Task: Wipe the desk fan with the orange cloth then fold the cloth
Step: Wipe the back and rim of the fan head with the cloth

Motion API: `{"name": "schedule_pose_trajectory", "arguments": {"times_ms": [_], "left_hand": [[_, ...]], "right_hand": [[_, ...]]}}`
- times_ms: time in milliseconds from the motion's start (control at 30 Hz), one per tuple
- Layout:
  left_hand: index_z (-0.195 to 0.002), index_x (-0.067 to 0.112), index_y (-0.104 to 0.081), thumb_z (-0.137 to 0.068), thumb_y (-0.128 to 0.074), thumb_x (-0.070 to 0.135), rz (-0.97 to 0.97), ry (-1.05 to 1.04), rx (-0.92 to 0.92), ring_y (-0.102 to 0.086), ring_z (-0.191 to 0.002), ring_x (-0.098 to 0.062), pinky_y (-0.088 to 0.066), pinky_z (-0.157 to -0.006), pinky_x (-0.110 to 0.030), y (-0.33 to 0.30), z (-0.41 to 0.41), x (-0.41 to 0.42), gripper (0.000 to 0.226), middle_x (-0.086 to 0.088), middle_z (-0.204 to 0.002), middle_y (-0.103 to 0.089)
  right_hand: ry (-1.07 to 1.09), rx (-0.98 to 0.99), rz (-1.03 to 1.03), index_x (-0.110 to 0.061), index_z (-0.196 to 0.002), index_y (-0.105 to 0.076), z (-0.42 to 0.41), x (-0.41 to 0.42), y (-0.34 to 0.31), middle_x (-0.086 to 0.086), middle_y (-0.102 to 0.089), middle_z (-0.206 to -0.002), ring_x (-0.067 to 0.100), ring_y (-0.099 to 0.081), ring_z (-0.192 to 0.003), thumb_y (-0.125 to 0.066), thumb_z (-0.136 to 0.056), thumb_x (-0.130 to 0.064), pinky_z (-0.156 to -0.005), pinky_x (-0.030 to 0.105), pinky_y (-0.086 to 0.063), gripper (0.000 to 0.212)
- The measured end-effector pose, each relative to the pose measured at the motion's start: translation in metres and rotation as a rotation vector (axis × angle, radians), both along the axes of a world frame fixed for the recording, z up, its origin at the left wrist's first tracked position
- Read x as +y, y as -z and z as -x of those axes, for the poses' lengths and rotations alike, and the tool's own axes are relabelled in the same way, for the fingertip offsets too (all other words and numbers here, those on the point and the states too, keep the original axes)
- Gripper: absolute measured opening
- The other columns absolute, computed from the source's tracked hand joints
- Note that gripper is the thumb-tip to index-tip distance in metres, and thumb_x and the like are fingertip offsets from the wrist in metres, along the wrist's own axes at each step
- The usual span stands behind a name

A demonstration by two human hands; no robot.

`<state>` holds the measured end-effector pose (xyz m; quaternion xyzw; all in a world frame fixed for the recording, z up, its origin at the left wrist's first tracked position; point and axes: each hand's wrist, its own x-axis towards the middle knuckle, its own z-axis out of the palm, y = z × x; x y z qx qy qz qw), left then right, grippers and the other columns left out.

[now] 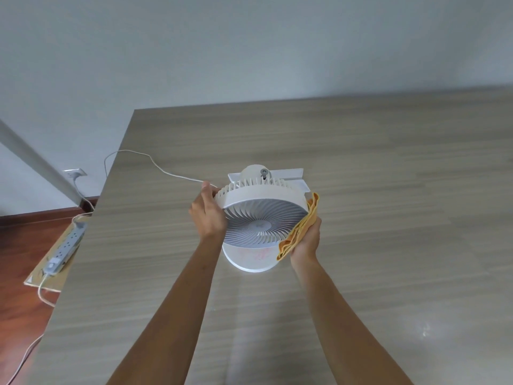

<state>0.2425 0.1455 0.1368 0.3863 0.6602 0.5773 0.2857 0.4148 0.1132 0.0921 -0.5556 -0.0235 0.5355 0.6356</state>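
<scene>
- Desk fan (261,218) sits on its round base near the left-centre of the wooden desk (388,190), head tilted up w/ the front grille facing the camera
- Left hand (208,215) grips the left rim of the fan head, thumb on the rear housing, fingers wrapped round the front edge; this is what steadies it
- Right hand (305,240) holds the bunched orange cloth (299,229) against the lower-right rim, cloth between palm and fan, fingers curled behind it; can't tell how tight the grip is
- Judgement: wiping underway on the rim, folding not yet started
- Risk 1: cloth is loosely bunched w/ a tail hanging below the hand; a fold could snag in the grille slots on a swipe and pull the head off angle
- Risk 2: pressing hard from the right w/o equal counter-hold on the left could pivot the head or skid the base twd the desk's left edge, which is fairly near
- Risk 3: power cord (155,165) runs off the left edge down to a power strip (65,247) on the floor; looks plugged in, can't confirm. Turning the fan may drag the cord taut
- Risk 4: fingers close to the grille; blades look still, but a bumped switch would be bad
- White flat piece (288,173) behind the fan could get knocked if the fan slides back
</scene>
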Motion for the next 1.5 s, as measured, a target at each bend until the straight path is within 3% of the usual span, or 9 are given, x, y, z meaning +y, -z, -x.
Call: {"name": "schedule_pose_trajectory", "arguments": {"times_ms": [133, 567, 767, 867, 933, 1067, 1233, 1400, 1500], "left_hand": [[-0.066, 0.007, -0.064, -0.096, -0.029, 0.041, 0.006, -0.003, 0.001, -0.053, -0.068, -0.024, -0.044, -0.07, -0.039, 0.001, 0.0, 0.0, 0.057, -0.001, -0.064, -0.062], [-0.077, 0.007, -0.068, -0.085, -0.032, 0.037, 0.012, 0.009, 0.016, -0.054, -0.072, -0.024, -0.041, -0.066, -0.036, 0.005, 0.005, 0.003, 0.047, -0.006, -0.075, -0.066], [-0.08, 0.004, -0.068, -0.085, -0.032, 0.032, 0.004, 0.024, 0.026, -0.052, -0.067, -0.009, -0.038, -0.056, -0.023, -0.001, 0.003, -0.003, 0.046, -0.006, -0.076, -0.065], [-0.08, 0.005, -0.068, -0.083, -0.032, 0.034, 0.009, 0.016, 0.021, -0.051, -0.068, -0.017, -0.039, -0.059, -0.029, 0.0, 0.004, -0.002, 0.046, -0.007, -0.075, -0.065], [-0.078, 0.004, -0.066, -0.081, -0.032, 0.038, 0.008, 0.01, 0.004, -0.049, -0.068, -0.02, -0.038, -0.06, -0.032, -0.002, 0.004, -0.001, 0.048, -0.009, -0.073, -0.063], [-0.074, 0.002, -0.063, -0.077, -0.029, 0.043, 0.0, 0.019, 0.029, -0.045, -0.064, -0.018, -0.036, -0.057, -0.032, -0.005, 0.002, -0.003, 0.053, -0.007, -0.07, -0.059], [-0.073, -0.001, -0.061, -0.077, -0.031, 0.044, 0.006, 0.008, 0.011, -0.043, -0.061, -0.016, -0.036, -0.058, -0.035, -0.006, 0.001, -0.006, 0.054, -0.012, -0.069, -0.057], [-0.072, -0.006, -0.055, -0.083, -0.036, 0.035, 0.005, 0.004, 0.032, -0.042, -0.064, -0.022, -0.038, -0.06, -0.04, -0.006, 0.001, -0.008, 0.047, -0.021, -0.071, -0.057], [-0.065, 0.001, -0.051, -0.086, -0.038, 0.03, -0.001, 0.024, 0.032, -0.041, -0.059, -0.018, -0.035, -0.06, -0.037, -0.006, 0.0, -0.008, 0.039, -0.007, -0.063, -0.051]], "right_hand": [[0.011, 0.191, -0.078, -0.015, -0.118, -0.068, 0.008, -0.001, 0.008, 0.011, -0.071, -0.111, 0.032, -0.066, -0.103, -0.047, -0.094, -0.046, -0.098, 0.049, -0.051, 0.045], [-0.008, 0.393, -0.114, -0.023, -0.136, -0.055, 0.041, -0.005, 0.04, 0.013, -0.052, -0.143, 0.038, -0.048, -0.133, -0.048, -0.088, -0.05, -0.113, 0.058, -0.033, 0.055], [-0.099, 0.414, 0.016, -0.025, -0.133, -0.053, 0.049, -0.006, 0.041, 0.006, -0.059, -0.132, 0.031, -0.053, -0.123, -0.034, -0.097, -0.049, -0.093, 0.045, -0.049, 0.048], [-0.148, 0.333, 0.007, -0.017, -0.123, -0.046, 0.048, -0.009, 0.031, 0.003, -0.054, -0.123, 0.017, -0.06, -0.096, -0.025, -0.103, -0.035, -0.078, 0.034, -0.05, 0.033], [-0.179, 0.336, -0.022, -0.018, -0.119, -0.043, 0.044, -0.007, 0.026, 0.001, -0.054, -0.12, 0.014, -0.06, -0.091, -0.025, -0.104, -0.032, -0.084, 0.034, -0.051, 0.027], [-0.261, 0.327, -0.001, -0.026, -0.138, -0.044, 0.033, -0.003, 0.02, 0.005, -0.052, -0.141, 0.029, -0.05, -0.127, -0.041, -0.094, -0.039, -0.112, 0.05, -0.039, 0.046], [-0.027, 0.51, -0.061, -0.021, -0.128, -0.061, 0.025, -0.009, 0.014, 0.013, -0.064, -0.127, 0.038, -0.058, -0.121, -0.046, -0.096, -0.036, -0.103, 0.054, -0.045, 0.038], [0.068, 0.353, -0.127, -0.022, -0.119, -0.068, 0.027, -0.004, 0.013, 0.012, -0.065, -0.127, 0.036, -0.059, -0.12, -0.042, -0.096, -0.038, -0.105, 0.055, -0.044, 0.039], [0.103, 0.201, -0.113, -0.016, -0.107, -0.07, 0.021, -0.002, 0.004, 0.009, -0.07, -0.108, 0.031, -0.063, -0.108, -0.041, -0.098, -0.039, -0.097, 0.044, -0.05, 0.037]]}}
